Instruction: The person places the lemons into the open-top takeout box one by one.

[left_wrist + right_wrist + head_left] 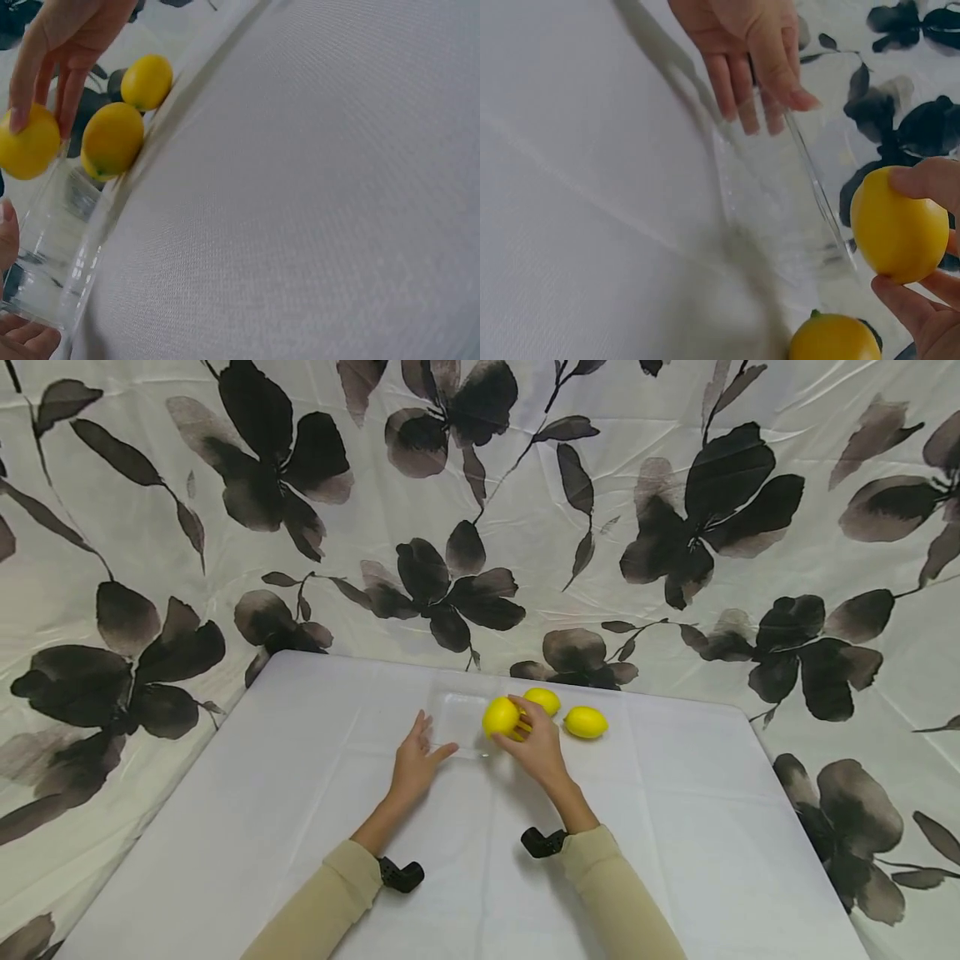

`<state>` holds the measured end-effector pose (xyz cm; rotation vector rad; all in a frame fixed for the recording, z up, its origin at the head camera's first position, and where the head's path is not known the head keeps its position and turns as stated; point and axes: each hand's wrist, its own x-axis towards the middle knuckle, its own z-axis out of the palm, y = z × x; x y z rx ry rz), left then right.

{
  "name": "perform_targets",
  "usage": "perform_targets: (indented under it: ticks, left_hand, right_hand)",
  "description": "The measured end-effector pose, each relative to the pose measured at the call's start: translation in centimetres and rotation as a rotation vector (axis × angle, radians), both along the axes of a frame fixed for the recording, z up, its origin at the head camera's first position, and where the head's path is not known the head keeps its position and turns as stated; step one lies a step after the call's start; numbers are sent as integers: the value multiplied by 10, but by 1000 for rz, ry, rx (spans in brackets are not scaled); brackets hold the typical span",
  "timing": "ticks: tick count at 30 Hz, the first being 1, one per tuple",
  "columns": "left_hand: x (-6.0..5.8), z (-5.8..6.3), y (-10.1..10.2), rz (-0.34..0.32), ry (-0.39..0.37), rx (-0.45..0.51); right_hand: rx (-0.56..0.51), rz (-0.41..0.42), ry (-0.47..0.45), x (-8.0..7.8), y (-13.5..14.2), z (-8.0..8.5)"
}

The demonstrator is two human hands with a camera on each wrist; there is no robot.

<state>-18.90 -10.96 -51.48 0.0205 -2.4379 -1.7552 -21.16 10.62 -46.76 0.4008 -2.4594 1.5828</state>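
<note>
My right hand holds a yellow lemon between thumb and fingertips, over the right end of a clear plastic box. At the box's left end is my left hand, its fingers straight along the end wall and its thumb along the near side by the rim. Just past the right hand lie a lemon and, farther right, another lemon. One more lemon shows partly behind the right fingers. In the left wrist view, a lemon sits close beyond the box.
A white cloth covers the table, whose back edge runs close behind the box and lemons. Behind it hangs a floral curtain. A black wrist camera is strapped to the left forearm, and another wrist camera to the right.
</note>
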Motion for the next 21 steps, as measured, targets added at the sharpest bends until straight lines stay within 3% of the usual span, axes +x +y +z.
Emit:
perform_targets:
  ticks: [6,14,21]
  left_hand:
    - [3,0,6,11,10,-2]
    - [8,0,11,21,18,-34]
    - [11,-2,10,-6,36,11]
  right_hand:
    - [67,38,30,-3,-13,4]
    - [86,107,-59,-6,-27,4]
    - [109,144,-94,-7,-40,0]
